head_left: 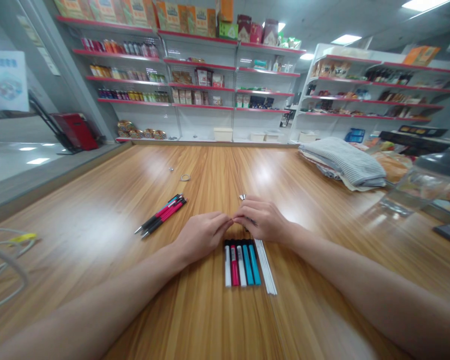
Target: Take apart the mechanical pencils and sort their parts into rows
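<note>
Near the middle of the desk (pixel 97 210), the left hand (pixel 200 235) and right hand (pixel 264 220) meet fingertip to fingertip. Both are curled, with thumb and forefinger pinched closed; whatever sits between them is too small to make out. Just below the hands, on the near side, lies a neat row of pen barrels (pixel 242 262) in white, red and blue, with a bundle of thin white refills (pixel 266 267) touching its right edge. Left of the left hand lies a bunch of pens (pixel 161 216). Just beyond the right hand sit small metal bits (pixel 242 196), and folded cloths (pixel 345 162) lie well off to its right.
</note>
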A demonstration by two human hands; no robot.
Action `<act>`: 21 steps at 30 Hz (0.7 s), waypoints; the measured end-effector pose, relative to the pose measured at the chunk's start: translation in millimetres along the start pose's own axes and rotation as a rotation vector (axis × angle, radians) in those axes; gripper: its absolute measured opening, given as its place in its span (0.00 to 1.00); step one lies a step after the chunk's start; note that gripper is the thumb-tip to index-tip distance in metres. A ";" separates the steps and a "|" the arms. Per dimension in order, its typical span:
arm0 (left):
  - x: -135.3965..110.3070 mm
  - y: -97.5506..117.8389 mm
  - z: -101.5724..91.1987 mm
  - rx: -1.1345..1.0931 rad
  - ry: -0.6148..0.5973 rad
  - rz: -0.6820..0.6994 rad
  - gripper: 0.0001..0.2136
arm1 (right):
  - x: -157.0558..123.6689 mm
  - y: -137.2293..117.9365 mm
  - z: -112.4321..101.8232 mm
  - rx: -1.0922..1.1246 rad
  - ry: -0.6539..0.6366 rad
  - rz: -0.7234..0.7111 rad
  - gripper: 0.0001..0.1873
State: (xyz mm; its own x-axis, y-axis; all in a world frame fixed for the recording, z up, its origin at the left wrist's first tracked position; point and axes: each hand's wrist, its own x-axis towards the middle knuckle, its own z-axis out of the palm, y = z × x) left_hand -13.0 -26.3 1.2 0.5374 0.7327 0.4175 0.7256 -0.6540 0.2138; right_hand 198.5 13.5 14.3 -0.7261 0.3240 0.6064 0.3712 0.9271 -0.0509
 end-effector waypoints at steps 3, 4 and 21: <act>-0.1 -0.4 0.1 -0.001 0.034 -0.029 0.13 | -1.7 12.9 -2.0 0.037 0.032 0.099 0.06; -0.3 -0.8 -0.3 -0.006 0.046 -0.039 0.13 | -4.0 21.3 -3.7 0.065 0.056 0.156 0.06; -2.9 -4.4 -1.8 -0.029 0.052 -0.079 0.13 | -51.3 99.1 -65.3 0.892 -1.115 0.987 0.19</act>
State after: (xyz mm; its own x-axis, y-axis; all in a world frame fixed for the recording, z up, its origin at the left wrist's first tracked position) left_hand -18.5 -25.9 0.7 0.4553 0.7723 0.4429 0.7521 -0.5999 0.2728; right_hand 310.4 76.5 30.0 -0.6021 0.3934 -0.6948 0.7565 0.0027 -0.6540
